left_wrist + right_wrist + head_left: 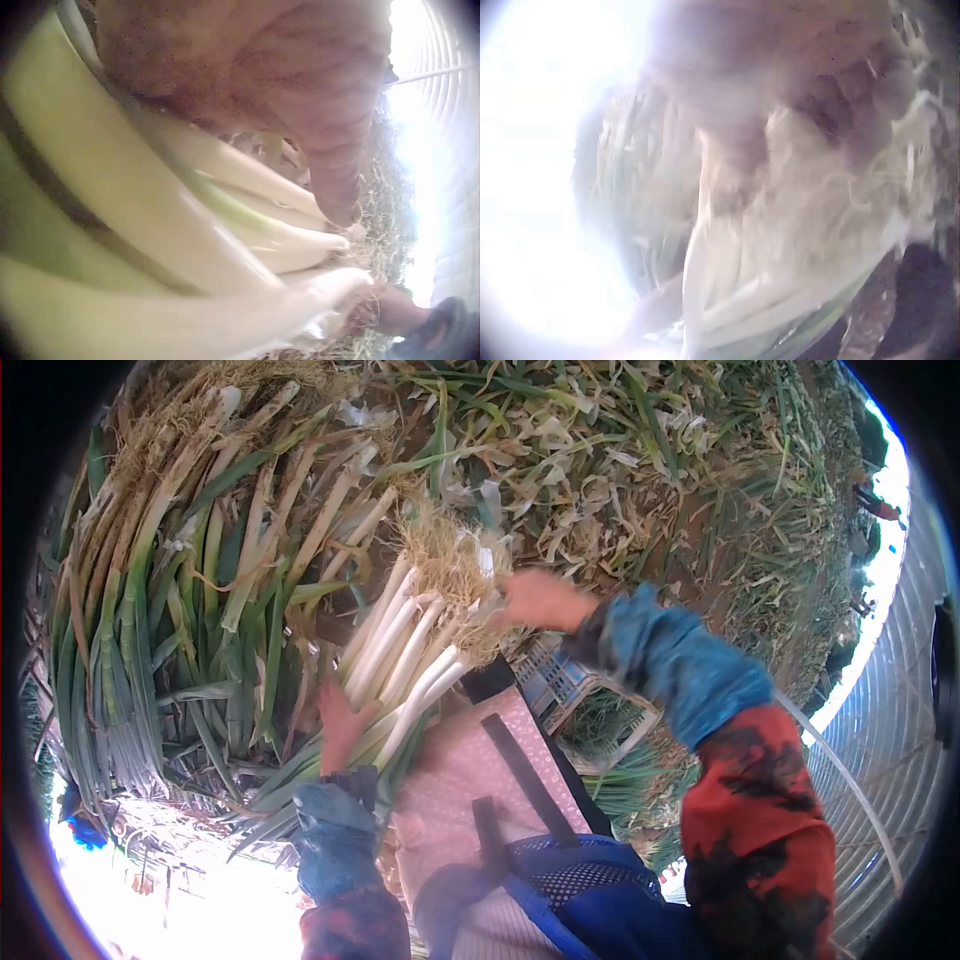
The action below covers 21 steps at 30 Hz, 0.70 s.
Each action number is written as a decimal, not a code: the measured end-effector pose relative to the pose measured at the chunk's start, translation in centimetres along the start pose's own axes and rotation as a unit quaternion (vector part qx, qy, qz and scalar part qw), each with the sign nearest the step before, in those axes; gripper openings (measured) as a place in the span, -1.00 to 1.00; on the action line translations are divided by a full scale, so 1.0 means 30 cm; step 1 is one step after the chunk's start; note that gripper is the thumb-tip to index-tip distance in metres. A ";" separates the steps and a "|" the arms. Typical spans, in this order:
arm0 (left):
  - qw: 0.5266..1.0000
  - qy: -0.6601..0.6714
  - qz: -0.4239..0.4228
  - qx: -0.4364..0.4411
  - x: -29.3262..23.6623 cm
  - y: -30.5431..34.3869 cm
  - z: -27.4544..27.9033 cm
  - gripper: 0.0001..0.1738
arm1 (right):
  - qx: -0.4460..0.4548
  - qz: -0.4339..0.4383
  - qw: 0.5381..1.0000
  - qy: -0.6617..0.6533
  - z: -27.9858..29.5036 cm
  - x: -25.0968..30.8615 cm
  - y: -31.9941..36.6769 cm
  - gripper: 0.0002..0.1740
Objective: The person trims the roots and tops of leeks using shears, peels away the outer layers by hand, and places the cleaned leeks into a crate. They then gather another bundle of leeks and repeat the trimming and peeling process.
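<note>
A bundle of leeks (392, 650) lies slanted in front of the person, white stalks and tangled roots (445, 565) up, green leaves trailing down-left. The left hand (342, 725) grips its lower left side; in the left wrist view this hand (262, 67) arches over the pale stalks (150, 195), one digit pointing down beside them. At the root end, on the right, is the blurred right hand (545, 600). The right wrist view shows the right hand (780, 82) with fingers curled against the roots and stalk ends (802, 195). The hidden fingertips of the left hand cannot be seen.
A large pile of untrimmed leeks (135, 590) lies at the left. Loose leaves and peelings (600, 480) cover the ground beyond. A plastic crate (640, 735) with greens stands right of the person's pink-covered lap (450, 760). Ribbed sheeting (880, 760) curves along the right.
</note>
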<state>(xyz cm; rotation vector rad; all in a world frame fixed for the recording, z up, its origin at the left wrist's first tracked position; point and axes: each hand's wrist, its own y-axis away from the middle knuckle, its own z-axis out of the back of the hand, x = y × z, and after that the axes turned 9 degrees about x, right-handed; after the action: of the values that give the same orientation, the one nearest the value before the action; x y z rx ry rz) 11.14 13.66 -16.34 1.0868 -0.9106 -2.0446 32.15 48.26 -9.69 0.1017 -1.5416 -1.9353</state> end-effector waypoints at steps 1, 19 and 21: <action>1.000 0.020 -0.007 0.014 -0.022 0.028 0.018 0.21 | -0.020 0.006 1.000 0.004 -0.055 0.022 -0.029 -0.57; 0.993 -0.109 -0.032 -0.038 -0.281 0.155 0.025 0.18 | -0.313 0.157 0.925 0.144 -0.106 0.144 -0.111 -0.69; 0.993 -0.111 -0.032 -0.036 -0.277 0.154 0.022 0.17 | -0.305 0.128 0.936 0.123 -0.166 0.146 -0.138 -0.76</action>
<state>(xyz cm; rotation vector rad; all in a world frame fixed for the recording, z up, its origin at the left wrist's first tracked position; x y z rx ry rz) 15.32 17.81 -8.83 0.8718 -0.9113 -2.2685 29.11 42.15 -13.48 -0.1161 -0.7066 -2.0066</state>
